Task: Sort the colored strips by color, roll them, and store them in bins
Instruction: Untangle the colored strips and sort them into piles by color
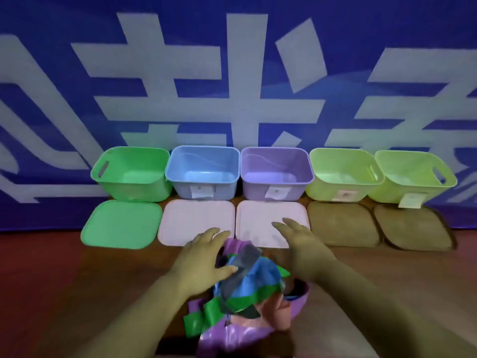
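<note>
Bench: five bins in a row along the far edge, all look empty, lids flat in front. Strips are one mixed heap in a purple tub at the near edge, centre. Nothing sorted, rolled or stored; whole job left. Left hand spread, touching the heap. Right hand flat-open beside it, holding nothing.

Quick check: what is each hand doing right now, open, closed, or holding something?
Left hand: open, fingers spread over the pile of colored strips, no grip on any.
Right hand: open, fingers straight, holding nothing.
</note>
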A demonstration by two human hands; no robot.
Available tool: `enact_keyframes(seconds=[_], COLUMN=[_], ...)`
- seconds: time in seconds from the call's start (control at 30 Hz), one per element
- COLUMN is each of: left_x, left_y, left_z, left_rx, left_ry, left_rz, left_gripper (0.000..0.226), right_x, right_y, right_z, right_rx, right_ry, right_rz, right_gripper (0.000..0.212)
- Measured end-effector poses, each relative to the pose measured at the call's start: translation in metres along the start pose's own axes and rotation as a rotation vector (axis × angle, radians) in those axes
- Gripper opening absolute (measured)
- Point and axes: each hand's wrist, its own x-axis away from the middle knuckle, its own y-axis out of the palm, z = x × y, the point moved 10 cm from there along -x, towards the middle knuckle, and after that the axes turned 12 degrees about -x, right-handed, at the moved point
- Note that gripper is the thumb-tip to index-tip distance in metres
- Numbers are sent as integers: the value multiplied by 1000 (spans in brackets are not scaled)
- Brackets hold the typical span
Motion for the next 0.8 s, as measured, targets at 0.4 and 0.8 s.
enact_keyframes(seconds=[0.4,0.8], left_x=[27,52], left_y=[59,108], left_z=[-5,-8], left_rx=[246,503], left_ry=[-210,-333], left_rz=[104,-67], left_gripper=[38,57], right_x=[2,37], right_y=[75,114], right_z=[-12,-25], right_rx=[-69,-71], right_ry=[-40,-183], right_rz=[-188,-19], right_gripper=[70,24])
